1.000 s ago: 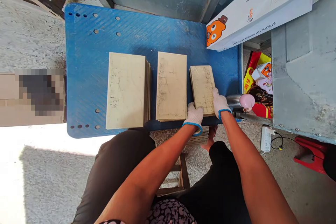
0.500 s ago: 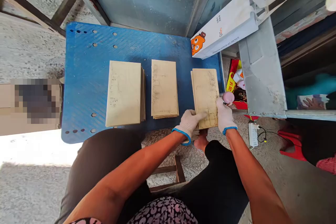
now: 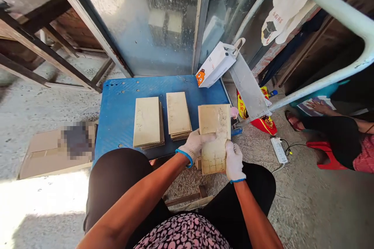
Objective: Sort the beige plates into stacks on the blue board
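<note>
Both hands wear white knit gloves with blue cuffs. My left hand (image 3: pixel 196 143) is closed on the left edge of a beige rectangular board (image 3: pixel 214 124), thumb lying across its face. The right edge is in the grip of my right hand (image 3: pixel 234 161). The board tilts above the table's front edge, over my lap, its face marked with faint dark smudges and lines. A second layer shows along its upper left side. To its left lie a narrow stack of boards (image 3: pixel 177 113) and a wider stack of boards (image 3: pixel 147 120).
The blue table (image 3: pixel 117 105) has a white paper bag (image 3: pixel 216 64) at its back right. A metal tube frame (image 3: pixel 327 74) and a power strip (image 3: pixel 279 150) are to the right. Another person's hand (image 3: pixel 320 107) rests at the far right. A flattened cardboard box (image 3: pixel 43 151) lies left.
The right-hand board has come up off the table, toward me, in both hands. My view has tilted up and shows more of the surroundings. The other two stacks stay on the table.
</note>
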